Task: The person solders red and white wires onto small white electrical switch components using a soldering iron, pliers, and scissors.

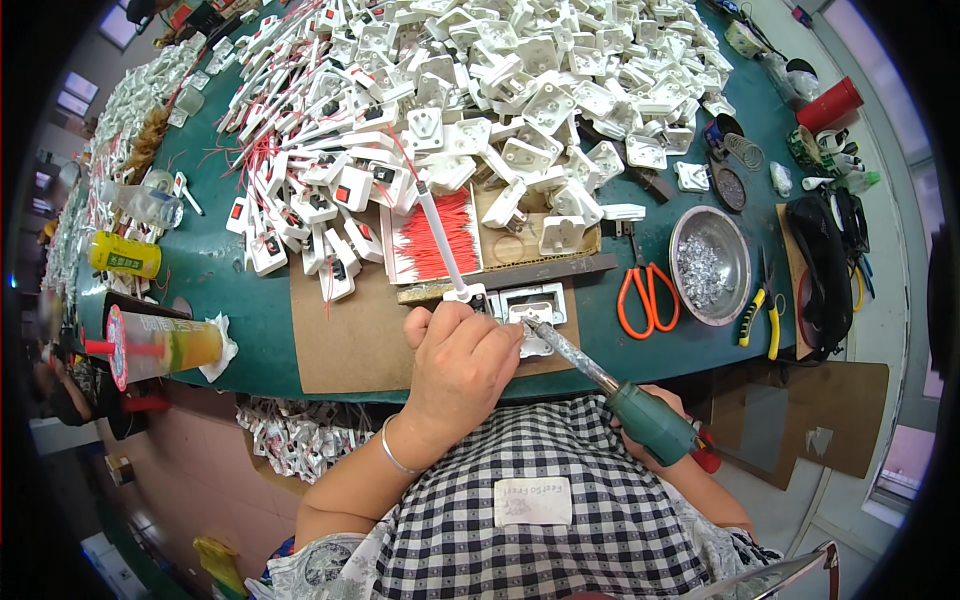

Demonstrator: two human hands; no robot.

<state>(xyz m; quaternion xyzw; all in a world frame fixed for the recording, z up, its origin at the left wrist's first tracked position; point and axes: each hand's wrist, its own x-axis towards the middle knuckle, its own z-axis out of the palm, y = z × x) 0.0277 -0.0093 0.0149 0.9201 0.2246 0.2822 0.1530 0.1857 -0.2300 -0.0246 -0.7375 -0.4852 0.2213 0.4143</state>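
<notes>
My left hand [455,360] is closed at the front edge of the brown board, its fingers pinched against a white plastic part with a long white rod [442,240]. Red wires come out of the rod's far end. The fingertips hide the part's lower side. Beside them lies an open white plug housing [537,315]. My right hand [655,405] is wrapped round the green handle of a soldering iron [640,415], which covers most of its fingers. The iron's metal shaft slants up and left, with its tip over the housing; whether it touches cannot be told.
Loose white housings [520,60] heap up at the back. Red wires [438,240] lie on a tray behind my left hand. Orange-handled scissors [648,300], a metal bowl [735,270] of small silvery parts and yellow-handled pliers [762,320] sit right. A drink cup [160,345] stands left.
</notes>
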